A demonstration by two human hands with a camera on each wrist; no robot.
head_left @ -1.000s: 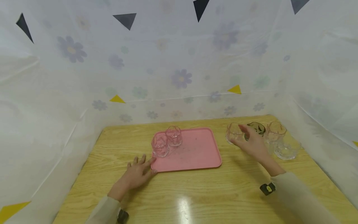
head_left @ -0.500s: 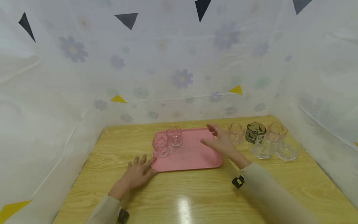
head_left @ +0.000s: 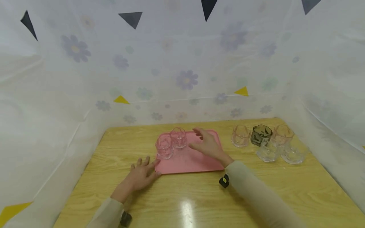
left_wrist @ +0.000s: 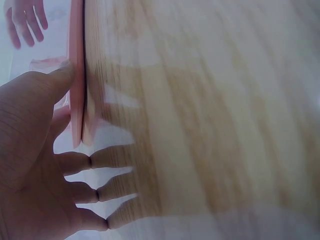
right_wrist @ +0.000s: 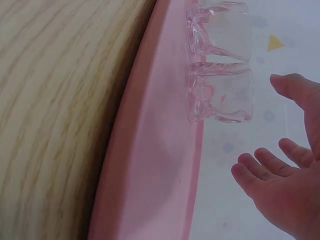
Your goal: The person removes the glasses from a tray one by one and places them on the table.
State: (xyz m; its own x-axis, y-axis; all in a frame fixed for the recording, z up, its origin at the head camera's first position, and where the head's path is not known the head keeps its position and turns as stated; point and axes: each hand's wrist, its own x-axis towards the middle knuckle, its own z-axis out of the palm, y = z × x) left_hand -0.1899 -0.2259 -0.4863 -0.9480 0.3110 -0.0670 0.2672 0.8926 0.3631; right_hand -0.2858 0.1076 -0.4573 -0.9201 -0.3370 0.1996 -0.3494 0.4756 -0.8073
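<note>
Two see-through, wavy-sided glasses stand together at the left end of a pink tray (head_left: pixel 196 163): a front glass (head_left: pixel 164 148) and a back glass (head_left: pixel 178 138). My right hand (head_left: pixel 207 146) hovers over the tray, right of the glasses, its fingers spread and nothing in its grasp. In the right wrist view, thumb and fingers are wide apart, away from both glasses. My left hand (head_left: pixel 141 175) lies at the tray's front left corner. There its thumb and index finger touch the tray edge, and the other fingertips rest on the table, seen in the left wrist view.
To the right on the wooden table (head_left: pixel 182 196) stand several glasses: a pinkish glass (head_left: pixel 240 136), a smoky grey glass (head_left: pixel 260 135), another pinkish glass (head_left: pixel 283 134) and two clear glasses, one being the rightmost glass (head_left: pixel 292 155). A flower-patterned sheet (head_left: pixel 159 63) encloses the back and sides.
My right hand has moved left, from beside the pinkish glass on the right to above the tray, staying without anything in it. The left hand and the glasses have stayed put.
</note>
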